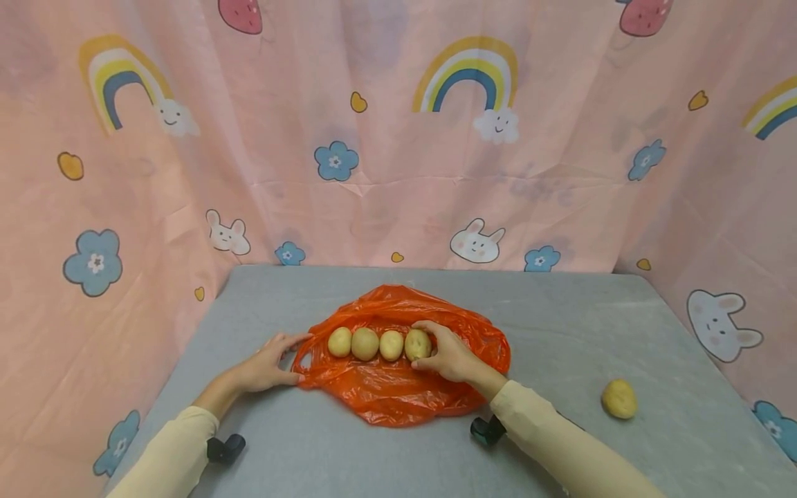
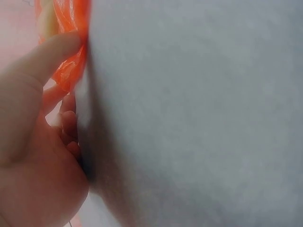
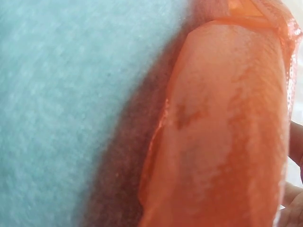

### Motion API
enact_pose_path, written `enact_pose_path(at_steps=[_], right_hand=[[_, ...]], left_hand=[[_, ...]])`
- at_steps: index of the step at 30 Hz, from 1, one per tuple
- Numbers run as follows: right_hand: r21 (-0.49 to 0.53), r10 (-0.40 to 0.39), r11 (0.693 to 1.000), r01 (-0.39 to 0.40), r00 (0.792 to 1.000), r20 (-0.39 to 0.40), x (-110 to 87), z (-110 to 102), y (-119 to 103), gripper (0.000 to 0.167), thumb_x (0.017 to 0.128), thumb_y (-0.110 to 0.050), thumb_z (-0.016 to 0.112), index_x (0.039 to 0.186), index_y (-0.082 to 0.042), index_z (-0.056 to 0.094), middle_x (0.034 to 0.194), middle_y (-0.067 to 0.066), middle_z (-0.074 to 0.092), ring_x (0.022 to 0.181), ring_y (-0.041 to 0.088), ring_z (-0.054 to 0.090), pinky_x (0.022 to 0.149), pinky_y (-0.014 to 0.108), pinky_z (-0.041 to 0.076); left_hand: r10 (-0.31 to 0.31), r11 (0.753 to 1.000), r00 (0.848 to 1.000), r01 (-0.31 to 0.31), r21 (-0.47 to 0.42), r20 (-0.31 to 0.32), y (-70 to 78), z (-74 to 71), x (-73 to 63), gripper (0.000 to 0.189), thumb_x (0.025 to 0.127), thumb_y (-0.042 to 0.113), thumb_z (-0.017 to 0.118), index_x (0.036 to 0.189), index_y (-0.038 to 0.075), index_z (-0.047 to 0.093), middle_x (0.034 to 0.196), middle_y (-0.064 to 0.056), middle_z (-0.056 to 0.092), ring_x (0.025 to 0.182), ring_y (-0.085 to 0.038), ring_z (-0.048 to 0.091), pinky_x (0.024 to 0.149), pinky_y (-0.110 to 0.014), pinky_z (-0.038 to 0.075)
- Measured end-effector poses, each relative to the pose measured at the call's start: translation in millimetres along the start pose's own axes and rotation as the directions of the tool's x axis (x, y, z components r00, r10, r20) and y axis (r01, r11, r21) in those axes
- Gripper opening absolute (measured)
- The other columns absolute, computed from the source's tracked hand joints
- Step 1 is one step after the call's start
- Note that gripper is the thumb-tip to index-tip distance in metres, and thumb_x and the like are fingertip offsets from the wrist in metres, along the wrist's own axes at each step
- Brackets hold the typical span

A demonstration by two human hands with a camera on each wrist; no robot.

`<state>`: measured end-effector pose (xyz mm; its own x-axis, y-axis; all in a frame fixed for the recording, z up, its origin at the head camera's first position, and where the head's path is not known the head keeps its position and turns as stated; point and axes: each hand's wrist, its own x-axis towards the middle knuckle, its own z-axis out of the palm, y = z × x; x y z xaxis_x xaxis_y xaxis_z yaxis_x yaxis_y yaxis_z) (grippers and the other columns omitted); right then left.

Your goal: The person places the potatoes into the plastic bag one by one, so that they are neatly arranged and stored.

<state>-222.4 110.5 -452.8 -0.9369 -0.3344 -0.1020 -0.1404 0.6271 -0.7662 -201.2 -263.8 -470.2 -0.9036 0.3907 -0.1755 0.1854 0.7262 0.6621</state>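
Observation:
An orange-red plastic bag [image 1: 386,394] lies spread on the table with several potatoes [image 1: 364,344] in a row on it. My right hand [image 1: 450,354] grips the rightmost potato [image 1: 416,344] of the row, thumb on the near side and fingers on the far side. At the bag's left end, my left hand [image 1: 270,363] touches the handle with thumb and forefinger spread apart. The left wrist view shows that thumb [image 2: 57,49] against the bag's edge [image 2: 71,71]. In the right wrist view the bag's plastic [image 3: 222,118] hides most of the right hand.
Another potato [image 1: 619,399] lies on the grey table [image 1: 560,318], off to the right of the bag. A pink patterned curtain [image 1: 398,207] encloses the table's back and sides. Dark wrist devices [image 1: 488,430] hang below both sleeves.

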Motion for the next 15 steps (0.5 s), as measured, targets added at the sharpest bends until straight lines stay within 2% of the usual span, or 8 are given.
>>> enact_pose_path(at_steps=[6, 15], right_hand=[[-0.009, 0.002, 1.0, -0.002, 1.0, -0.006, 0.9, 1.5, 0.4, 0.061, 0.082, -0.011, 0.084, 0.137, -0.01, 0.057, 0.139, 0.013, 0.06, 0.118, 0.027, 0.058, 0.104, 0.052, 0.047], [-0.016, 0.028, 0.999, -0.027, 1.0, 0.003, 2.3, 2.7, -2.3, 0.061, 0.083, -0.012, 0.083, 0.138, -0.012, 0.056, 0.14, 0.012, 0.058, 0.123, 0.029, 0.056, 0.109, 0.055, 0.044]], left_hand=[[0.007, 1.0, 1.0, -0.007, 0.004, -0.005, 0.3, 0.3, 0.2, 0.077, 0.085, 0.025, 0.078, 0.152, 0.01, 0.043, 0.128, -0.016, 0.049, 0.122, -0.033, 0.046, 0.099, -0.052, 0.041], [0.01, 1.0, 1.0, -0.01, -0.007, -0.006, 4.0, -0.1, -1.6, 0.077, 0.085, 0.024, 0.079, 0.152, 0.009, 0.044, 0.127, -0.016, 0.05, 0.12, -0.032, 0.046, 0.099, -0.05, 0.041]])
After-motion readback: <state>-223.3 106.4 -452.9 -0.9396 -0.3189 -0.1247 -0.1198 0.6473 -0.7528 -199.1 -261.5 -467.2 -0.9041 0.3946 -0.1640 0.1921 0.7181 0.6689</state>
